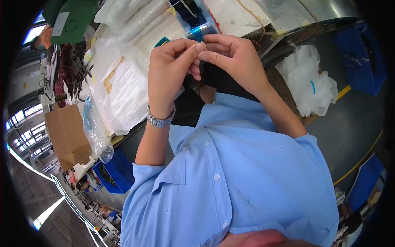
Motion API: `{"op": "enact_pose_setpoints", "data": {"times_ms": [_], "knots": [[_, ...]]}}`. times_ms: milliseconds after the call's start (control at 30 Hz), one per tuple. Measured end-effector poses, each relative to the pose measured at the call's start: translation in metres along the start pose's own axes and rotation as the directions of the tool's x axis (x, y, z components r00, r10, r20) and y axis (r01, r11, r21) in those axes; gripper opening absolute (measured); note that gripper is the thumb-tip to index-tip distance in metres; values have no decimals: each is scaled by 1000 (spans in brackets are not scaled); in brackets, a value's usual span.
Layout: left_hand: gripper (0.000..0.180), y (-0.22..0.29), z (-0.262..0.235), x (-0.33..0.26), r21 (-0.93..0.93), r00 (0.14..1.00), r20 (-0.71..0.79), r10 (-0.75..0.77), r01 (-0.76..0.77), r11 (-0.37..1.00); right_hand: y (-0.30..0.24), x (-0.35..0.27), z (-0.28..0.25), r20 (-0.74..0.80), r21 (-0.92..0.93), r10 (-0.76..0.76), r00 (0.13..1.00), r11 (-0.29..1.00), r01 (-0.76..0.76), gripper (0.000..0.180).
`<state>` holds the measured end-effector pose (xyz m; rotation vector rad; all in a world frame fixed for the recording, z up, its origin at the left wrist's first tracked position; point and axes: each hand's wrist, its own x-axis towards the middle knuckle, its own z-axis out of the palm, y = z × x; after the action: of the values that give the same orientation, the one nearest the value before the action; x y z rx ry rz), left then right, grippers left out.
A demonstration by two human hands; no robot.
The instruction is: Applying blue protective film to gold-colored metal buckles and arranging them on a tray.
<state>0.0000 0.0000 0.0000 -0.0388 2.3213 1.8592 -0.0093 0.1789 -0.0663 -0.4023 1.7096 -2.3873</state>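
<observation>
My left hand [175, 57], with a metal-band watch [161, 120] on its wrist, is closed in a pinch. Its thumb and forefinger meet the fingertips of my right hand [236, 57], which is closed in a pinch too. A small bit of blue shows at the fingertips, but what they hold is too small to make out. Just beyond them stands a tape dispenser [212, 28] with shiny blue tape [198, 31] at its near end. A teal loop-shaped piece [161, 42] pokes out behind my left hand.
White padded sheets [127, 92] with golden strips [108, 82] lie on the left of the table. Clear plastic bags [96, 136] and a cardboard box [68, 136] are further left. To the right sits a white plastic bag [310, 78] with a blue strip; a blue bin [360, 57] stands beyond.
</observation>
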Motion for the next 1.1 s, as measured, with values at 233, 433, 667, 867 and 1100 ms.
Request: {"op": "enact_pose_setpoints", "data": {"times_ms": [233,433,667,867,1100], "knots": [[27,-1,9,-14,-179,993,-76,-93,78,981,-13,-7,4,-45,-60,49,998,997,-52,34],[29,-1,7,-12,-188,993,-56,-100,88,978,-14,-8,7,-89,-97,57,994,993,-66,34],[29,-5,4,-8,-183,992,-7,-129,125,975,-8,-7,7,-103,-76,61,993,995,-69,36],[30,-10,1,-4,-312,987,44,-154,160,936,-19,-6,6,-40,-112,80,996,990,-84,38],[32,-15,1,-1,-370,984,53,-168,176,912,-20,-3,-2,16,-133,79,997,988,-76,39]]}}
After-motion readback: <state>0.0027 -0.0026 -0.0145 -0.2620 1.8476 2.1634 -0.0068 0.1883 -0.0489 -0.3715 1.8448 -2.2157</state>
